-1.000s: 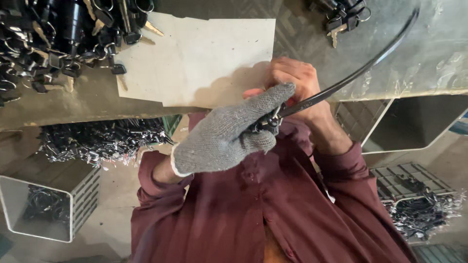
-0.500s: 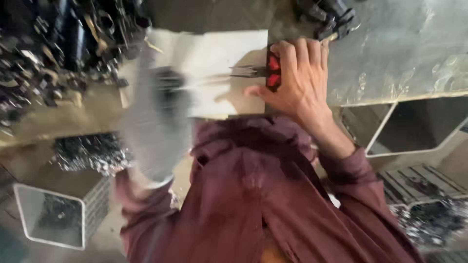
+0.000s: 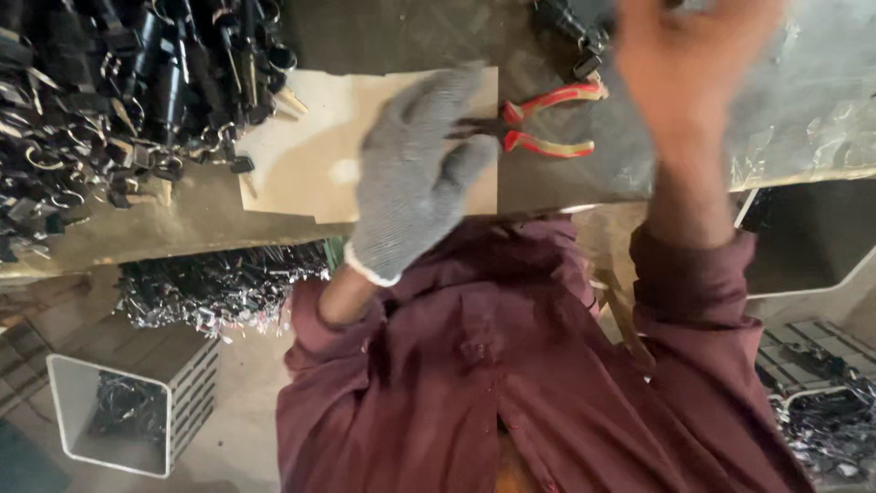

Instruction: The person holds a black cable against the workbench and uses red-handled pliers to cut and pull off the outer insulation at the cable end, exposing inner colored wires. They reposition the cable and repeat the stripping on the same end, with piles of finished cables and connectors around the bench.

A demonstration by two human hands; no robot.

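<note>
My gloved left hand [image 3: 415, 173] closes its fingers over the pliers [image 3: 538, 119] on the card [image 3: 301, 155]; right hand [image 3: 693, 64] above them, open, blurred, holding nothing.

Maroon long-sleeved button-front shirt [image 3: 511, 365], small matching buttons down the placket, cuffs pushed up the forearms, left hand [image 3: 415, 178] in a grey knitted work glove with a pale rolled cuff, right hand [image 3: 693, 68] bare and motion-blurred
</note>
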